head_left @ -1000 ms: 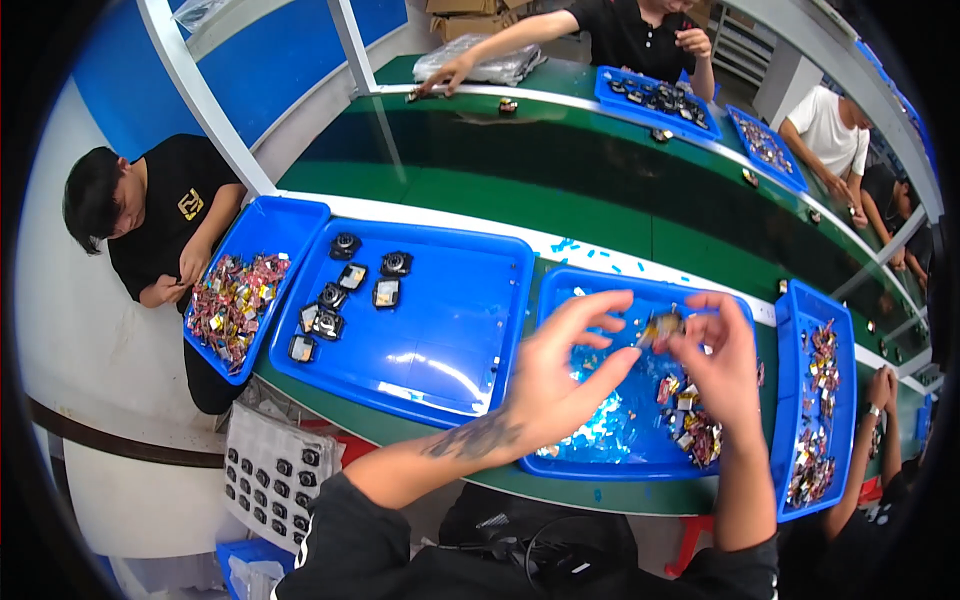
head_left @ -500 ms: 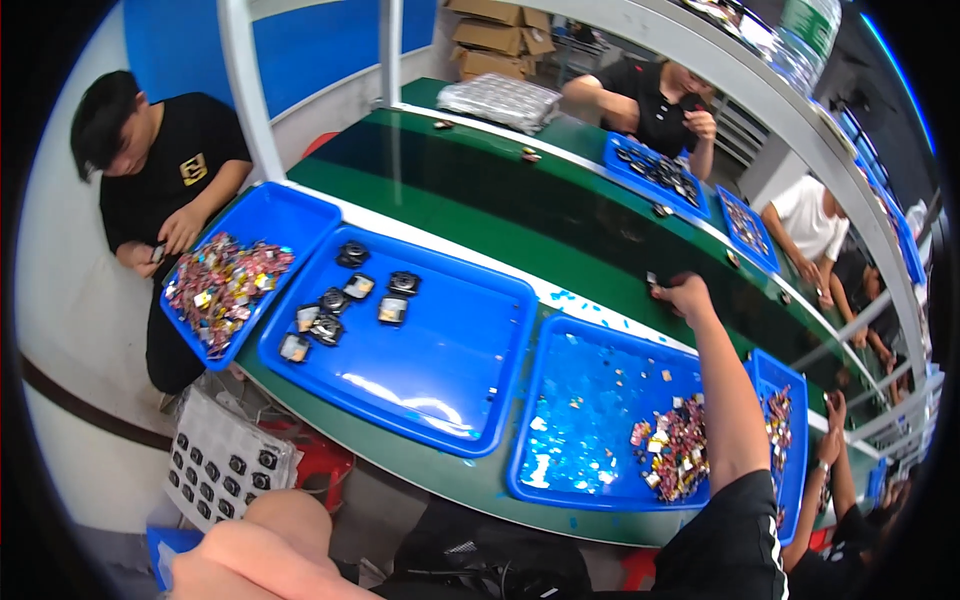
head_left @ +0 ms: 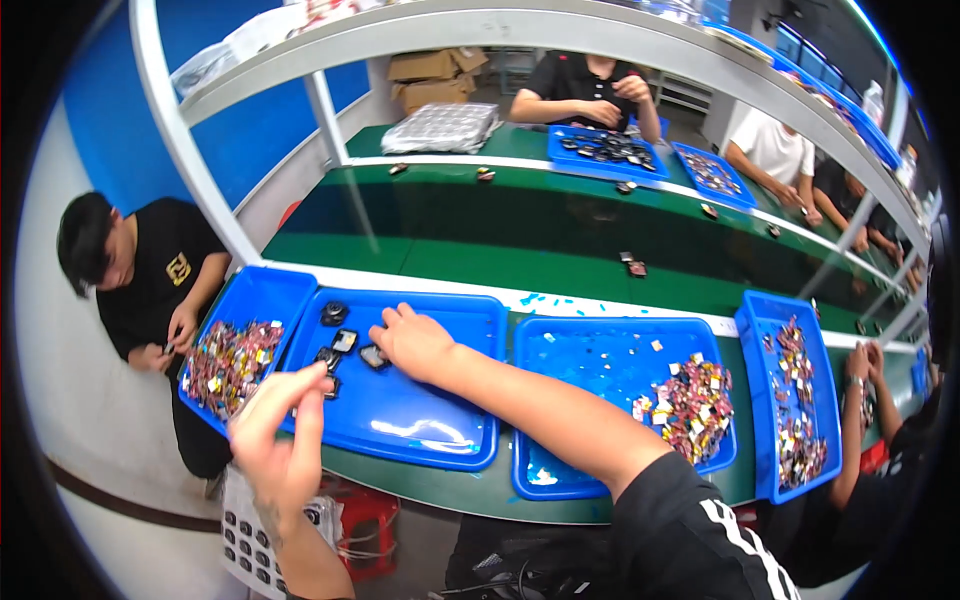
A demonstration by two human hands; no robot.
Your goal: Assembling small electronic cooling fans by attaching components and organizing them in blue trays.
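In the blue tray (head_left: 450, 380) at the centre lie several small square black modules (head_left: 345, 341), some with pale label faces. My right hand (head_left: 415, 345) reaches across to that tray, fingers curled downward at its upper middle. Its fingertips hide what is under them; one black module (head_left: 373, 357) lies right beside them. My left hand (head_left: 275, 425) is raised over the tray's near left corner, thumb and fingers apart. Nothing shows in it, though it covers some modules behind. Another small module (head_left: 634, 265) with reddish wires lies on the green belt (head_left: 480, 260).
A blue tray (head_left: 590, 335) on the right holds a heap of small wired parts and blue bits; more blue trays (head_left: 785, 490) flank it. A white metal frame (head_left: 165, 120) and shelf rail (head_left: 430, 28) stand over the belt. Co-workers (head_left: 150, 270) sit at left, across and right.
My right hand has left the belt, where a module now lies, and moved left into the central tray. My left hand has risen from the lower edge to the tray's corner. The view has shifted.
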